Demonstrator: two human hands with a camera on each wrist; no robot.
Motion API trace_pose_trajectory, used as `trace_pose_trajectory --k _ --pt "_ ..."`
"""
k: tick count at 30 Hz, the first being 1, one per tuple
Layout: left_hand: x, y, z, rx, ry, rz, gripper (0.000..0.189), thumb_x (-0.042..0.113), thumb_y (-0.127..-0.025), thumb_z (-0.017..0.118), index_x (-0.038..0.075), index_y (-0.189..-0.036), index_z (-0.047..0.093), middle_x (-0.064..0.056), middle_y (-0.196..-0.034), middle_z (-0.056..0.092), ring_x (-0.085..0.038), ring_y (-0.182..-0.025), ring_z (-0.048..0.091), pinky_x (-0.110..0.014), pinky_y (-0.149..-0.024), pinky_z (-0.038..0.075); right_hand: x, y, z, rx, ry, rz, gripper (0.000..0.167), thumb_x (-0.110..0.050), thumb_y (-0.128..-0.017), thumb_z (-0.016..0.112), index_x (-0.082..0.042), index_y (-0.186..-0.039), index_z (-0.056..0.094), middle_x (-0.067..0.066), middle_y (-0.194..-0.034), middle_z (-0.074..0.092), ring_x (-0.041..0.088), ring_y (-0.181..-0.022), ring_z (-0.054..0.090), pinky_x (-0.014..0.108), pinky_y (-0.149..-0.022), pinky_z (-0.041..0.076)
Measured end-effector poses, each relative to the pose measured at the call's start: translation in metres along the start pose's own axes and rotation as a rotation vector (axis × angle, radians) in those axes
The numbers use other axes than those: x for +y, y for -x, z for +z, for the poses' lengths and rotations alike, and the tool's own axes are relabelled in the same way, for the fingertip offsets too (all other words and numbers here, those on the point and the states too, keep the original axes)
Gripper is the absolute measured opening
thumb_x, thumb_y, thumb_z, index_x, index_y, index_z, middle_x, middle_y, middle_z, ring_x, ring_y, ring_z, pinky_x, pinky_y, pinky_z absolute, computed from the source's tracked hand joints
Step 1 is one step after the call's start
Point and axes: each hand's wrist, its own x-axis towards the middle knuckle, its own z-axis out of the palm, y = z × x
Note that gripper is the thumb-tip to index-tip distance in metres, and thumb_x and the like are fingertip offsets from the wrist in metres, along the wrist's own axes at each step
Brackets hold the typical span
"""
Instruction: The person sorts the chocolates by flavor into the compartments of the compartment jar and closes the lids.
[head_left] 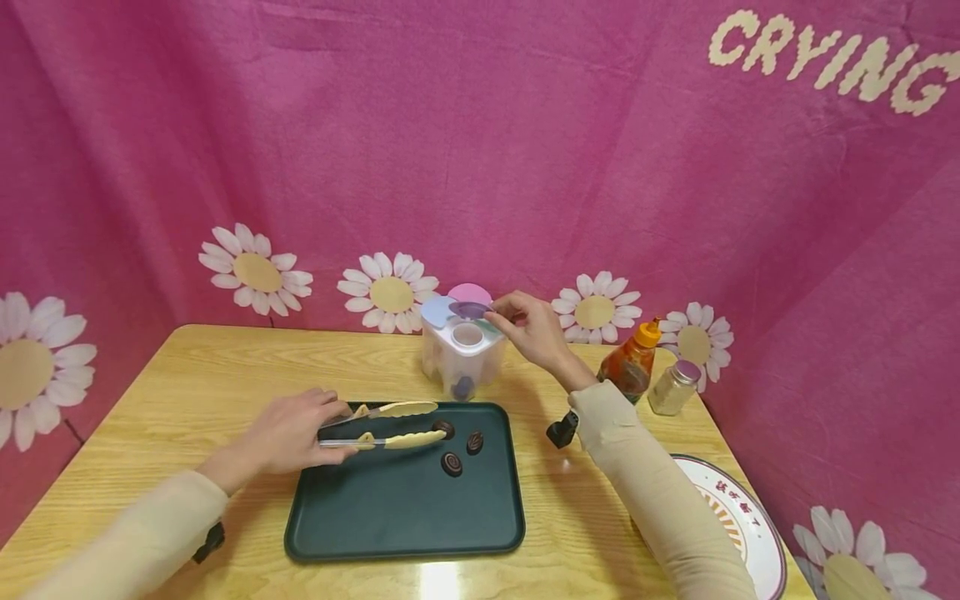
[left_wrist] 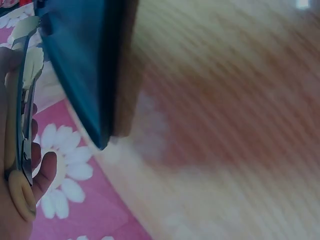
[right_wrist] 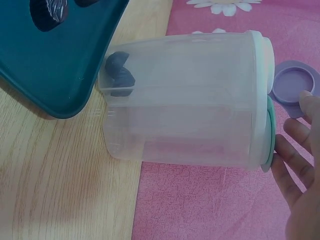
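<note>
My left hand (head_left: 288, 432) grips a pair of tongs (head_left: 414, 440) with cream scalloped tips, spread apart over the far part of a dark green tray (head_left: 405, 521). Close to the tips lie 3 dark chocolates (head_left: 452, 463) on the tray. Behind the tray stands a translucent container (head_left: 463, 365) with coloured flip lids. My right hand (head_left: 534, 329) pinches its raised purple lid (right_wrist: 294, 86), and the round opening under it shows. Other fingers of that hand are right at the green lid (right_wrist: 270, 132). Dark chocolates (right_wrist: 120, 75) lie at the container's bottom.
An orange-capped sauce bottle (head_left: 628, 367) and a small jar (head_left: 673, 388) with a mauve lid stand at the back right of the wooden table (head_left: 150, 433). A white plate (head_left: 761, 546) lies at the right, partly behind my right sleeve. A pink flowered cloth (head_left: 480, 150) hangs behind.
</note>
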Motion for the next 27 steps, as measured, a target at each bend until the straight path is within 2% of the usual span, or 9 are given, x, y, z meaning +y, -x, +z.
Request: trace_pose_trajectory --k 4,9,20,27 --pt "0.000 -0.001 0.008 -0.007 0.006 0.020 0.048 0.056 -0.082 0.083 0.018 -0.109 0.075 -0.003 -0.099 0.070 -0.012 -0.082 0.056 -0.030 -0.065 0.049 0.000 0.000 0.000 -0.005 -0.002 0.007 0.016 -0.021 -0.095 0.079 -0.007 -0.102 0.078 0.009 -0.094 0.078 0.020 -0.081 0.070 0.031 -0.076 0.059" --pt "0.002 -0.004 0.013 -0.018 0.019 0.029 0.047 0.056 -0.083 0.082 0.018 -0.110 0.074 -0.004 -0.103 0.071 -0.012 -0.083 0.057 -0.029 -0.065 0.048 -0.001 0.000 0.000 -0.007 -0.004 0.011 0.016 -0.021 -0.095 0.079 -0.007 -0.102 0.078 0.010 -0.095 0.078 0.021 -0.082 0.071 0.033 -0.076 0.059" --pt "0.006 -0.009 0.018 -0.020 0.041 0.041 0.042 0.054 -0.085 0.081 0.019 -0.107 0.075 0.002 -0.096 0.068 -0.009 -0.080 0.051 -0.025 -0.064 0.043 -0.001 0.000 0.000 -0.012 0.000 0.028 0.016 -0.022 -0.095 0.079 -0.008 -0.103 0.079 0.009 -0.095 0.078 0.019 -0.082 0.070 0.028 -0.076 0.057" --pt "0.008 -0.008 0.016 -0.011 0.052 0.039 0.042 0.053 -0.086 0.081 0.018 -0.109 0.075 -0.001 -0.100 0.071 -0.010 -0.083 0.055 -0.028 -0.066 0.048 -0.002 0.000 0.000 -0.016 -0.006 0.031 0.016 -0.023 -0.096 0.079 -0.008 -0.102 0.079 0.009 -0.095 0.077 0.019 -0.082 0.069 0.027 -0.075 0.056"
